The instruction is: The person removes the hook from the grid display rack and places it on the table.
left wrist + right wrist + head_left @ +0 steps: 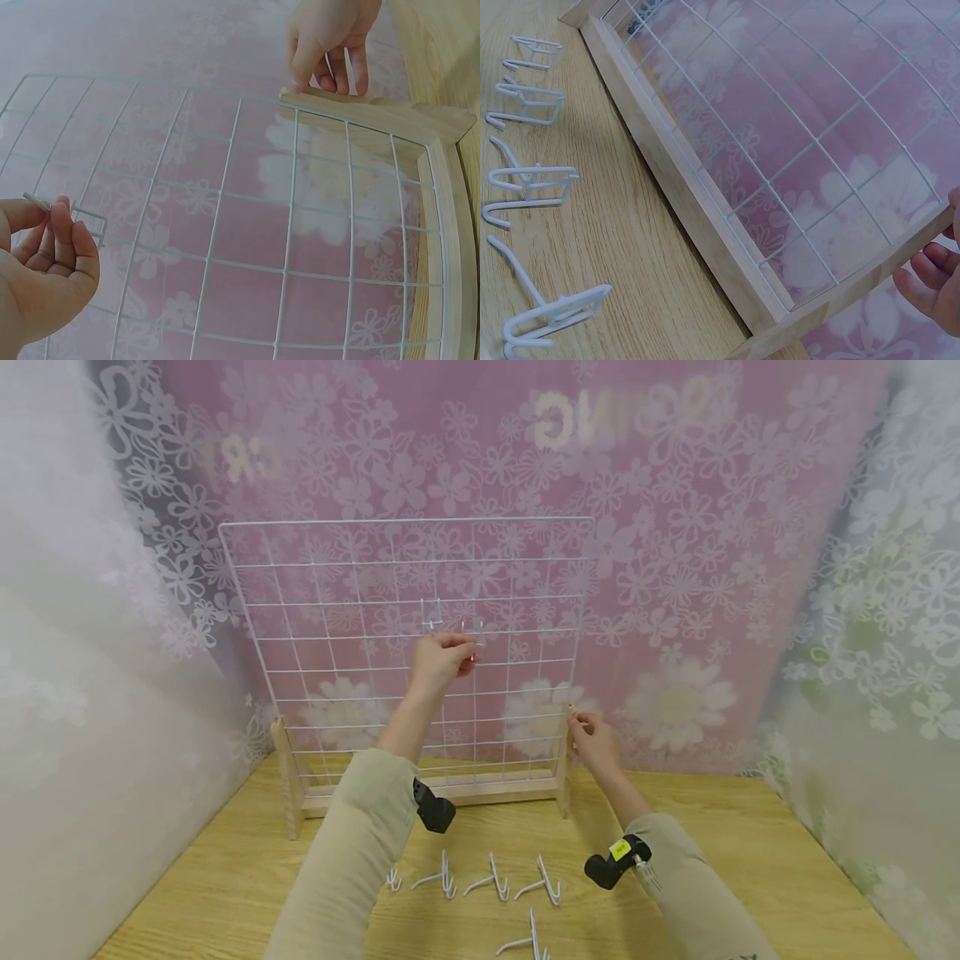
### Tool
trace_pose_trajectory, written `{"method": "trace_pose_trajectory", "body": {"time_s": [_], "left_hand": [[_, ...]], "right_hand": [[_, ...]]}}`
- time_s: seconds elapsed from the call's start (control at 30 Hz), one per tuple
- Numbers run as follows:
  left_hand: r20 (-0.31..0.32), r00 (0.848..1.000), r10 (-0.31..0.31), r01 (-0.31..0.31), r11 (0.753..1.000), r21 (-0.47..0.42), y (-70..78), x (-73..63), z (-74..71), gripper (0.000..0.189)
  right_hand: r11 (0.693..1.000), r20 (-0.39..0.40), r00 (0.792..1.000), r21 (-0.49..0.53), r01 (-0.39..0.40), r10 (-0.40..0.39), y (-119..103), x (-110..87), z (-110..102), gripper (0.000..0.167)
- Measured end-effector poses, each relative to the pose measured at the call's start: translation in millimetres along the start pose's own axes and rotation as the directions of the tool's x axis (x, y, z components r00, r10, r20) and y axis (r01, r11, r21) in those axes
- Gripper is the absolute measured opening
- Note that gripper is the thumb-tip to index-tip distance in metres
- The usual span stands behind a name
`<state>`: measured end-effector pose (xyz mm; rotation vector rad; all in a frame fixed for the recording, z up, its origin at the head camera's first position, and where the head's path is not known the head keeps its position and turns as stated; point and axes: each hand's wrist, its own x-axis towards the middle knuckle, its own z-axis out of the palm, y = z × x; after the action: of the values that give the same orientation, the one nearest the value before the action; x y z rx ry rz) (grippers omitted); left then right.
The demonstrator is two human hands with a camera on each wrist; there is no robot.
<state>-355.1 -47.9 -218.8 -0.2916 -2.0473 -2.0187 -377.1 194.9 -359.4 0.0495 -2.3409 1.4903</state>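
My left hand [441, 662] pinches a white wire hook [91, 219] between thumb and fingers, close in front of the white wire grid panel [375, 637]. Part of that hook is hidden by the fingers. Just left of it, another white hook [431, 622] is on the grid. At the panel's right side my right hand [597, 745] grips the top end of the wooden stand's upright [563, 764], thumb on one side and fingers on the other. The grid stands upright in the wooden base [487, 791].
Several white hooks [493, 878] lie in a row on the wood-grain table [675, 827] before the stand, with another hook [532, 935] nearer. A pink flowered backdrop [675, 593] hangs behind. Pale patterned sheets [900, 693] flank both sides.
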Motion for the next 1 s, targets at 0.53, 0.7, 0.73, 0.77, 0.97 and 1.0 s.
{"method": "trace_pose_trajectory", "body": {"time_s": [0.53,0.7,0.73,0.77,0.97,1.0], "left_hand": [[0.145,0.987,0.074,-0.075,0.997,-0.001,2.7,-12.6,10.3,0.018],[0.182,0.982,0.053,-0.062,0.997,0.043,-3.9,-17.4,8.5,0.016],[0.184,0.982,0.045,-0.056,0.997,0.051,-5.1,-18.4,7.9,0.015],[0.188,0.981,0.039,-0.051,0.997,0.058,-6.7,-19.2,7.2,0.016],[0.205,0.979,0.007,-0.027,0.995,0.094,-15.5,-27.3,3.7,0.015],[0.207,0.978,0.005,-0.027,0.994,0.103,-17.3,-28.7,3.5,0.014]], "right_hand": [[1.000,0.008,1.000,0.006,0.012,-0.012,1,-0.9,-1,0.040],[1.000,0.019,1.000,0.017,0.004,-0.005,2,0.4,-1,0.041],[1.000,0.021,1.000,0.017,0.001,-0.002,2,0.7,-1,0.041],[1.000,0.021,1.000,0.016,-0.002,0.002,2,0.8,-1,0.041],[1.000,0.018,1.000,0.007,-0.007,0.006,-1,0.2,0,0.041],[1.000,0.017,1.000,0.011,-0.009,0.009,0,0.0,0,0.040]]}}
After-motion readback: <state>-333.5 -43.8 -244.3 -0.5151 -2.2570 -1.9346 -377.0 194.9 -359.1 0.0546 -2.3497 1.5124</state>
